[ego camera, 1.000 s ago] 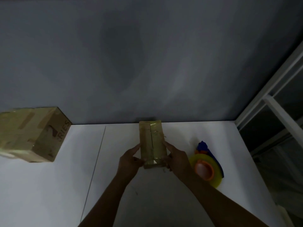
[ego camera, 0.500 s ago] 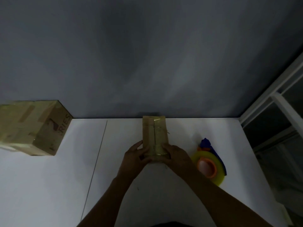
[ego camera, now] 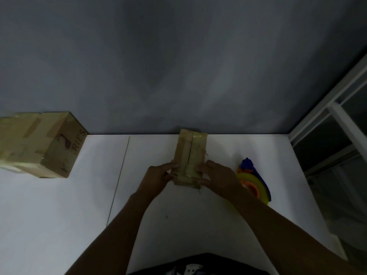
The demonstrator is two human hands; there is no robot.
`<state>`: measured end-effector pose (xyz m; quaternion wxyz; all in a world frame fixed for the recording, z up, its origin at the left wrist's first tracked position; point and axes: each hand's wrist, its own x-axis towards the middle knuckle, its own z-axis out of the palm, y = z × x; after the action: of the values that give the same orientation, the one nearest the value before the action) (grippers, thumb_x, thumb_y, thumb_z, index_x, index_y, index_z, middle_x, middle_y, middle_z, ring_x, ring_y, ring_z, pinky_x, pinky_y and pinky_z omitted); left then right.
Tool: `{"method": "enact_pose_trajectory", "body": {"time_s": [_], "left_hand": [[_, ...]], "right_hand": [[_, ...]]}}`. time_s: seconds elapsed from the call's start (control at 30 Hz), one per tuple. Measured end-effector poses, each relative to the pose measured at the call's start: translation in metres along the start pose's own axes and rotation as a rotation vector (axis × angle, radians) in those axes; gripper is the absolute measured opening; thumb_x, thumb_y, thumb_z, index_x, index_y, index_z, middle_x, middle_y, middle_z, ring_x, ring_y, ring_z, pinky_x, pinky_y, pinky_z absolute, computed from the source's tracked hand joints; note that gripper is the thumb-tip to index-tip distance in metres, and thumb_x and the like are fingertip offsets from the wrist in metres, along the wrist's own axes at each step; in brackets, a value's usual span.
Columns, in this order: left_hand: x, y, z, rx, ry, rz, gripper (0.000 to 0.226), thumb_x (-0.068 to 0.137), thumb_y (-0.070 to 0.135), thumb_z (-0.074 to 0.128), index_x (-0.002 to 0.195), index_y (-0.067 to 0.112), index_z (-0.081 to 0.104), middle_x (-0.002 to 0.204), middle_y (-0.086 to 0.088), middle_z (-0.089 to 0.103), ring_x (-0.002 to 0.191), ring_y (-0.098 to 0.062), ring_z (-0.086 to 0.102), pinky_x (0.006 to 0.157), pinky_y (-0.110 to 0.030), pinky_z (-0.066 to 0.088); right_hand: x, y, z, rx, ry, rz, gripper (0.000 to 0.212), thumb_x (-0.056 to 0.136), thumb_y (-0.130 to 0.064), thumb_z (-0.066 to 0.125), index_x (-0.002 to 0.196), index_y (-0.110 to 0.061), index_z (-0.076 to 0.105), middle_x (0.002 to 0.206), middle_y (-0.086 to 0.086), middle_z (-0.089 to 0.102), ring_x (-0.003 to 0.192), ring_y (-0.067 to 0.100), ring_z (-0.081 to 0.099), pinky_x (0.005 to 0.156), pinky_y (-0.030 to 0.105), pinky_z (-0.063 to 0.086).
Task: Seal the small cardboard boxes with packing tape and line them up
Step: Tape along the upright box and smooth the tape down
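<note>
A small taped cardboard box (ego camera: 190,153) lies lengthwise on the white table (ego camera: 79,205), its far end near the wall. My left hand (ego camera: 158,178) grips the box's near left corner, and my right hand (ego camera: 217,178) grips its near right corner, fingers curled over the top. Shiny tape runs across the near end and along the centre seam. A tape dispenser (ego camera: 253,182) with a yellow roll, orange core and blue handle lies just right of my right hand. A larger taped box (ego camera: 39,144) with dark print stands at the far left.
A grey wall (ego camera: 178,66) rises right behind the table. A white window frame (ego camera: 335,116) borders the table's right edge. A thin seam line (ego camera: 119,179) runs down the tabletop between the two boxes.
The small box has slid away from me toward the wall. Both hands moved from its sides onto its near end, fingers now over the top.
</note>
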<state>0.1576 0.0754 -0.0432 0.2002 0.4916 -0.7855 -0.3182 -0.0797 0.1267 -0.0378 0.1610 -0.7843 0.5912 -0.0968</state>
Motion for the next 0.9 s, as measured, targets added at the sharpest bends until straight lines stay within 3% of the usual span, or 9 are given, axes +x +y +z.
{"method": "enact_pose_trajectory", "body": {"time_s": [0.07, 0.13, 0.27, 0.4, 0.5, 0.57, 0.67, 0.77, 0.9], "left_hand": [[0.000, -0.005, 0.002, 0.022, 0.007, 0.042, 0.041, 0.080, 0.012, 0.073, 0.120, 0.019, 0.065, 0.116, -0.007, 0.068, 0.075, -0.002, 0.064, 0.078, 0.001, 0.042], [-0.002, -0.008, 0.002, 0.029, 0.031, 0.079, 0.041, 0.083, 0.013, 0.070, 0.123, 0.023, 0.063, 0.114, -0.004, 0.069, 0.080, 0.000, 0.064, 0.081, -0.007, 0.048], [-0.003, -0.009, -0.001, 0.086, 0.046, 0.113, 0.038, 0.091, 0.016, 0.052, 0.126, 0.028, 0.059, 0.109, -0.005, 0.071, 0.090, -0.014, 0.068, 0.082, -0.017, 0.051], [-0.008, -0.005, -0.001, 0.077, -0.039, 0.094, 0.041, 0.096, 0.016, 0.046, 0.134, 0.032, 0.047, 0.123, -0.004, 0.064, 0.102, -0.018, 0.066, 0.090, -0.028, 0.053], [-0.010, 0.015, 0.002, -0.084, 0.018, -0.029, 0.037, 0.097, 0.020, 0.052, 0.133, 0.024, 0.051, 0.139, 0.008, 0.040, 0.125, -0.009, 0.045, 0.102, -0.011, 0.033], [-0.006, 0.025, 0.010, 0.007, 0.119, -0.064, 0.048, 0.091, 0.043, 0.056, 0.132, 0.019, 0.054, 0.146, 0.005, 0.033, 0.127, -0.009, 0.040, 0.103, -0.015, 0.029], [0.007, 0.041, 0.021, 0.315, 0.121, -0.054, 0.085, 0.075, 0.077, 0.037, 0.138, 0.020, 0.048, 0.151, -0.007, 0.034, 0.135, -0.027, 0.034, 0.111, -0.045, 0.027], [0.011, 0.056, 0.029, 0.581, -0.065, -0.035, 0.104, 0.063, 0.083, 0.012, 0.142, 0.021, 0.039, 0.152, -0.009, 0.029, 0.140, -0.033, 0.021, 0.112, -0.056, 0.014], [0.013, 0.051, 0.022, 0.602, -0.242, -0.004, 0.105, 0.060, 0.079, 0.006, 0.150, 0.026, 0.018, 0.158, -0.002, 0.007, 0.144, -0.032, 0.000, 0.113, -0.056, 0.002]], "right_hand": [[0.001, -0.005, 0.005, -0.085, -0.027, 0.034, 0.058, 0.092, -0.050, 0.047, 0.141, -0.020, 0.038, 0.139, 0.005, 0.041, 0.116, 0.022, 0.050, 0.091, 0.033, 0.045], [0.003, -0.008, 0.006, -0.119, 0.000, 0.032, 0.053, 0.092, -0.048, 0.049, 0.136, -0.018, 0.043, 0.131, 0.006, 0.046, 0.106, 0.022, 0.055, 0.085, 0.033, 0.048], [0.005, -0.003, 0.013, -0.139, -0.006, -0.055, 0.048, 0.074, -0.035, 0.073, 0.112, -0.008, 0.061, 0.097, 0.012, 0.064, 0.067, 0.022, 0.065, 0.052, 0.030, 0.053], [-0.002, 0.000, 0.018, -0.162, -0.015, -0.072, 0.054, 0.077, -0.023, 0.076, 0.124, -0.007, 0.054, 0.111, 0.016, 0.062, 0.087, 0.025, 0.066, 0.070, 0.028, 0.055], [-0.007, -0.004, 0.010, -0.065, -0.021, -0.048, 0.048, 0.097, -0.022, 0.046, 0.143, -0.014, 0.035, 0.144, 0.011, 0.042, 0.122, 0.025, 0.051, 0.099, 0.032, 0.043], [-0.008, -0.007, 0.001, 0.022, 0.131, 0.009, 0.042, 0.098, -0.022, 0.045, 0.139, -0.016, 0.044, 0.135, 0.009, 0.051, 0.109, 0.022, 0.057, 0.091, 0.032, 0.050], [-0.003, -0.006, -0.013, 0.176, 0.330, 0.124, 0.033, 0.091, -0.011, 0.056, 0.124, -0.009, 0.058, 0.111, 0.010, 0.061, 0.091, 0.021, 0.061, 0.081, 0.027, 0.052], [-0.001, 0.004, -0.016, 0.155, 0.322, 0.199, 0.037, 0.088, -0.011, 0.061, 0.124, -0.008, 0.058, 0.122, 0.012, 0.058, 0.110, 0.026, 0.056, 0.094, 0.021, 0.035], [0.003, 0.004, -0.028, 0.188, 0.268, 0.198, 0.047, 0.095, -0.036, 0.049, 0.133, -0.009, 0.050, 0.139, 0.011, 0.048, 0.129, 0.018, 0.040, 0.105, 0.014, 0.019]]}}
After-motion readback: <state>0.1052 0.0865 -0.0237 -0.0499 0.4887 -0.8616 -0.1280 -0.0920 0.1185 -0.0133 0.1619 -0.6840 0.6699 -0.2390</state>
